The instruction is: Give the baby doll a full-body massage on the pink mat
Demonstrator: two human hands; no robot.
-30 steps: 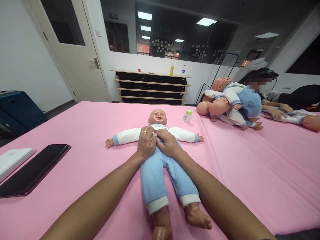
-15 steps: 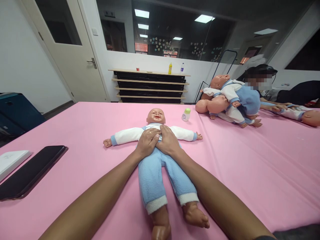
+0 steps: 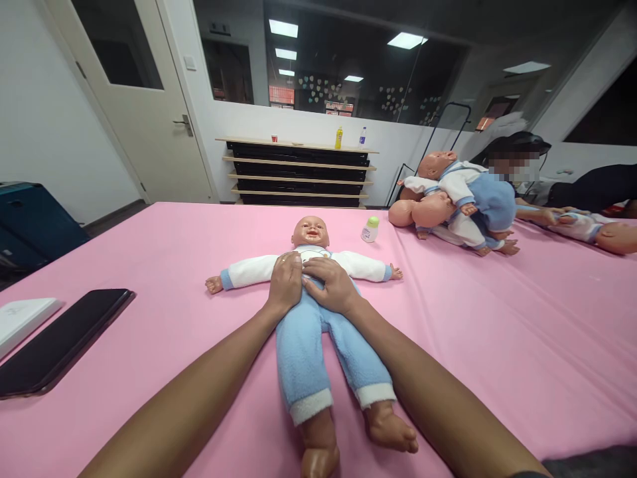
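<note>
A baby doll (image 3: 306, 338) in a white top and light blue trousers lies on its back, head away from me, arms spread wide. My left hand (image 3: 287, 280) rests on the left part of its torso, fingers pointing toward the head. Beside it, my right hand (image 3: 332, 284) lies across the doll's middle, fingers angled left and thumb close to my left hand. Both hands lie flat rather than gripping. Part of the shirt's printed front shows above the fingers; the palms' undersides are hidden.
On the pink table cover (image 3: 164, 252) stand a green-capped bottle (image 3: 370, 230) and, at left, a black phone (image 3: 64, 342) beside a white box (image 3: 24, 322). Several dolls (image 3: 458, 199) are piled at right, near a person (image 3: 517, 159) handling another doll (image 3: 587, 227).
My hands have slid down and outward from the chest's centre. The right fingers have turned leftward, and more of the shirt's print shows. The doll stays in place.
</note>
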